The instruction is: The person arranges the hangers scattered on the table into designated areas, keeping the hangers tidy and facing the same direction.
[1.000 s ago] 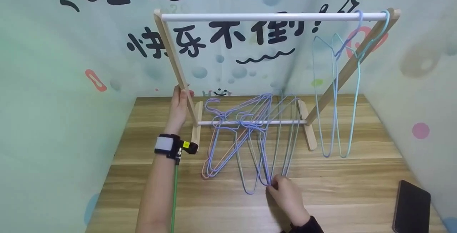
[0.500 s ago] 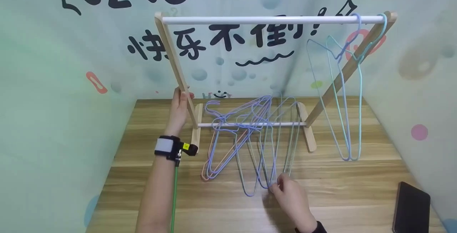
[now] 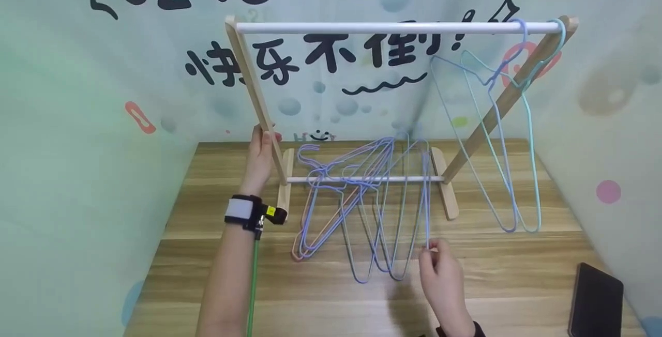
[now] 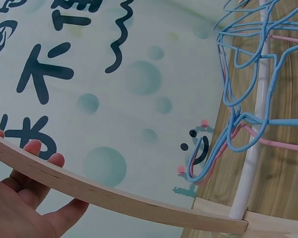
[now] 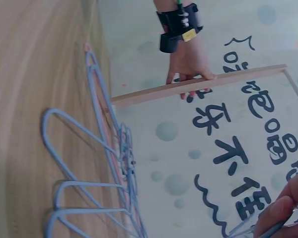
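Observation:
My left hand [image 3: 260,164] grips the left wooden post [image 4: 124,196] of a small clothes rack, its fingertips on the far side. My right hand [image 3: 444,277] pinches the lower end of a purple-blue clothes hanger [image 3: 427,197], low in front of the rack's right side. Left of it, a tangle of purple, green and pink hangers [image 3: 370,184] lies over the rack's lower bar [image 4: 256,129]. A purple hanger [image 3: 494,94] and a teal hanger [image 3: 531,120] hang at the right end of the white top rail [image 3: 382,28]. In the right wrist view, my right hand [image 5: 288,208] is partly cut off.
The rack stands on a wood-grain table [image 3: 320,301]. A black phone-like slab [image 3: 596,298] lies at the right edge. A printed backdrop [image 3: 331,99] rises behind, with side walls left and right. A green cable [image 3: 252,285] runs along my left forearm.
My right hand has moved right and slightly up, drawing the purple-blue hanger away from the tangle. The hanging hangers have swung. My left hand stays on the post.

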Available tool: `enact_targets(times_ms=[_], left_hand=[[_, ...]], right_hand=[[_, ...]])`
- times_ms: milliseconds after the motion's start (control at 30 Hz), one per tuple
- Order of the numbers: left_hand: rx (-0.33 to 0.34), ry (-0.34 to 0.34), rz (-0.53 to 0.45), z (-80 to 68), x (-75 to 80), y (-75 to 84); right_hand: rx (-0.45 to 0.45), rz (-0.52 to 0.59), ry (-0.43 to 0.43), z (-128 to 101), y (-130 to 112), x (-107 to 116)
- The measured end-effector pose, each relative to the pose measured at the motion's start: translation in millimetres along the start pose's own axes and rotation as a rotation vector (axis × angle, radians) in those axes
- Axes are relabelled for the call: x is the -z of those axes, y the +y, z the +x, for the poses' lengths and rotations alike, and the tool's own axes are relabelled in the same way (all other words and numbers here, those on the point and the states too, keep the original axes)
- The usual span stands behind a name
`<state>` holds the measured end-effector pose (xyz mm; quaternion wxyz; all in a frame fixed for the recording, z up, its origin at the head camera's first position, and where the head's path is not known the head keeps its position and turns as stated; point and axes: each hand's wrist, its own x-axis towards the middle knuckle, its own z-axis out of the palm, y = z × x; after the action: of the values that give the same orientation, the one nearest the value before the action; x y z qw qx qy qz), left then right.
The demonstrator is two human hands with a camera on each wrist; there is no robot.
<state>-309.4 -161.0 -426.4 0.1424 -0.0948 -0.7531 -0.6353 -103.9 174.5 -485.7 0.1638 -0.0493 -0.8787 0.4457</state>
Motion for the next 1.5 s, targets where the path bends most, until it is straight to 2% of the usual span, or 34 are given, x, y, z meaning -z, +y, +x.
enact_targets(times_ms=[100, 233, 433, 600, 733, 867, 967, 1067, 1233, 1400, 1500], left_hand=[[0.001, 0.014, 0.010, 4.4, -0.7, -11.3], [-0.037, 0.031, 0.045, 4.1, -2.9, -14.5], [-0.088, 0.065, 0.077, 3.3, -5.1, -16.4], [-0.105, 0.099, 0.200, 3.8, -5.7, -16.7], [-0.132, 0.123, 0.342, 3.3, -5.4, -15.7], [-0.109, 0.139, 0.448, 1.2, -5.0, -13.3], [-0.073, 0.147, 0.499, -0.3, -5.3, -12.7], [-0.048, 0.159, 0.543, -1.0, -6.9, -12.8], [-0.048, 0.174, 0.573, -1.1, -9.8, -11.9], [-0.068, 0.168, 0.588, -1.4, -11.8, -9.3], [-0.078, 0.157, 0.587, -1.4, -12.0, -8.3]], right_hand=[[-0.012, 0.048, 0.040, 0, -4, 6], [-0.021, 0.098, 0.072, -1, -8, 13], [0.041, 0.197, 0.128, -3, -14, 20], [0.074, 0.246, 0.143, -5, -27, 26], [0.117, 0.274, 0.151, -7, -42, 34], [0.193, 0.326, 0.161, -6, -50, 40], [0.259, 0.413, 0.158, -4, -58, 45], [0.326, 0.546, 0.146, -2, -68, 51], [0.409, 0.680, 0.166, 3, -74, 57], [0.452, 0.731, 0.214, 10, -70, 61], [0.456, 0.737, 0.246, 12, -76, 66]])
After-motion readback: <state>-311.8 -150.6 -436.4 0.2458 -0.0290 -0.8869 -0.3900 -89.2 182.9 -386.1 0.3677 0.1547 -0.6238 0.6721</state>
